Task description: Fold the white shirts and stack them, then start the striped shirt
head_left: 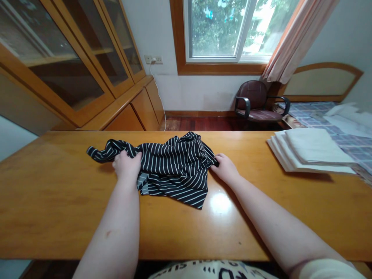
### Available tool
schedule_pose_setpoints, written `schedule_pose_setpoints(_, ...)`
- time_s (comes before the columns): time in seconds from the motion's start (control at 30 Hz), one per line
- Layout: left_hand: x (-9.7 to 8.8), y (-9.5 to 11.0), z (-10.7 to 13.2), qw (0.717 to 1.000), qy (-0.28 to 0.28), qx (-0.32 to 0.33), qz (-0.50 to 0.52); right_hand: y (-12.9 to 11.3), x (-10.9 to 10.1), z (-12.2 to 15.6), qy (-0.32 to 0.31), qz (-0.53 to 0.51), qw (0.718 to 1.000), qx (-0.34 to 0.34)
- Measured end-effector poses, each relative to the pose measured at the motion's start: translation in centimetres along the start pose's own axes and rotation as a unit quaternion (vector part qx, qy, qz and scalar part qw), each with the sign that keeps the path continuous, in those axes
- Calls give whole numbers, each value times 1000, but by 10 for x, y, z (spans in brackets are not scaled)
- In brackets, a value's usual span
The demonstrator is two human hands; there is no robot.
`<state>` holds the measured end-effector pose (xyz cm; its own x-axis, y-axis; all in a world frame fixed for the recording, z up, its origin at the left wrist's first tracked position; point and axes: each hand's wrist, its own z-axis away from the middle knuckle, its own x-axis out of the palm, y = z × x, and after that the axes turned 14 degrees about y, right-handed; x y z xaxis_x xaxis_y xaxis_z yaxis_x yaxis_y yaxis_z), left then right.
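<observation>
On the wooden bench (52,193), near its far edge, lies my crumpled black-and-white striped garment (174,172), long axis running left to right. My hands are apart: left hand (127,166) gripping it, right hand (226,168) pinching its right end.

Striped garment (174,170): black, thin white stripes. Crumpled, not flat, folds bunched toward the far side. One twisted length sticks out left; a pointed corner lies toward the near side. Grey patch on near edge. Lying mid-surface on wooden table (58,193).
</observation>
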<state>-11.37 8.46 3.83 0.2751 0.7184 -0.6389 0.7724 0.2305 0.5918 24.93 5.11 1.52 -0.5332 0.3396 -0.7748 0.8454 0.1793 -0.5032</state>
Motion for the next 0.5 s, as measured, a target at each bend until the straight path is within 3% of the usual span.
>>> schedule_pose_setpoints(0.13, -14, 28, 19, 992, 42, 55, -107, 8, 2, -3, 124, -130, 982, 60)
schedule_pose_setpoints(0.23, -16, 45, 32, 988, 43, 122, -83, 10, 2, -2, 128, -251, 958, 47)
schedule_pose_setpoints(0.3, -12, 50, 39, 974, -39, 216, -61, 9, 1, -1, 79, -263, 961, 32)
schedule_pose_setpoints(0.4, -1, 51, 48, 909, -222, 352, -34, 3, -2, 1, 7, -208, 978, 9)
schedule_pose_setpoints(0.5, 10, 48, 55, 865, -344, 362, -46, -4, -4, 4, -20, -135, 991, -12)
